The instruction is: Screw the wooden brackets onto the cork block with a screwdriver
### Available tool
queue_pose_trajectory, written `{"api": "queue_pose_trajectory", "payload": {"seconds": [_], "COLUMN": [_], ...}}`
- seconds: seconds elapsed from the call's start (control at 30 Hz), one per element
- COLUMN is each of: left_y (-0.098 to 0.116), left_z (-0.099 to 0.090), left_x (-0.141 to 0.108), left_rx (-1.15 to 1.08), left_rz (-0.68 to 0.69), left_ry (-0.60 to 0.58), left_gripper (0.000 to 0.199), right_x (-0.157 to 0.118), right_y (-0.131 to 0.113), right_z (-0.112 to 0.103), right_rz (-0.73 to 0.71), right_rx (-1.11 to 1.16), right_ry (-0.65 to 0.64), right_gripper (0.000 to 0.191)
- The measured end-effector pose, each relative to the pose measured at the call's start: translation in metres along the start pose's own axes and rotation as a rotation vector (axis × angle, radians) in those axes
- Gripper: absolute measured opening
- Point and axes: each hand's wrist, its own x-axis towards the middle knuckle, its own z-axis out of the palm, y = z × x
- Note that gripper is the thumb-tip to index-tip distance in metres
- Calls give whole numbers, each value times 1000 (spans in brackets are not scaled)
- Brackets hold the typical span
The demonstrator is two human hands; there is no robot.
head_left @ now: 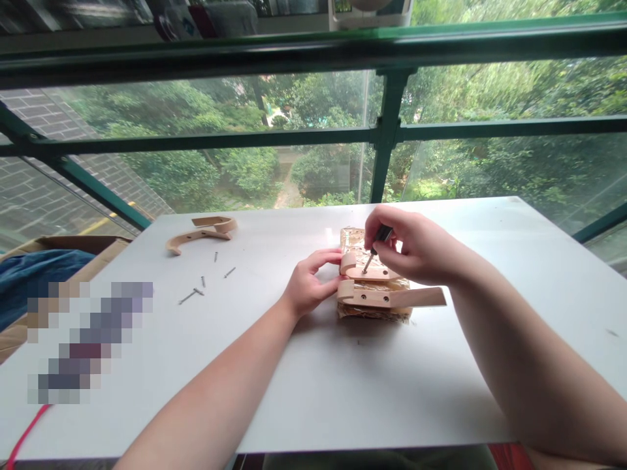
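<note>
My right hand (pixel 409 245) is closed round the dark handle of a screwdriver (pixel 371 260). The screwdriver's tip meets a hole or screw head in the farther wooden hook (pixel 375 274), which lies on a block wrapped in brown, shiny tape (pixel 353 238). At the block's left side, my left hand (pixel 313 281) grips the curved end of that hook between thumb and fingers. A nearer wooden hook (pixel 416 298) lies parallel to it, with two dark screw heads or holes visible and its straight end sticking out past the block.
Two loose wooden hooks (pixel 203 236) lie at the table's far left. Several screws (pixel 229 272) are scattered in front of them. A pixelated object (pixel 93 346) rests on the white table (pixel 304 398) at left, beside a cardboard box (pixel 110 245). Green railings (pixel 313 49) stand behind.
</note>
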Motion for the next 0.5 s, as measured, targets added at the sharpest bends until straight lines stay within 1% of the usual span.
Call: {"api": "queue_pose_trajectory", "payload": {"seconds": [0.07,0.17,0.27,0.37,0.5], "left_y": [0,1,1,1,1], "left_z": [0,0,0,1,1], "left_x": [0,0,-1,-1,-1], "left_rx": [-1,-5,-9,-5,-1], "left_rz": [-2,-2,-8,-13,-21], "left_ry": [-2,-1,2,9,14], "left_gripper": [37,37,38,38,39], "right_x": [-2,-4,-6,-6,-3], "right_y": [-1,0,1,0,-1], "right_z": [-3,-5,-6,-8,-8], "right_rz": [12,38,71,106,88], "right_rx": [18,40,25,-45,-117], "right_ry": [-46,-61,-67,-48,10], "right_gripper": [28,31,30,27,15]}}
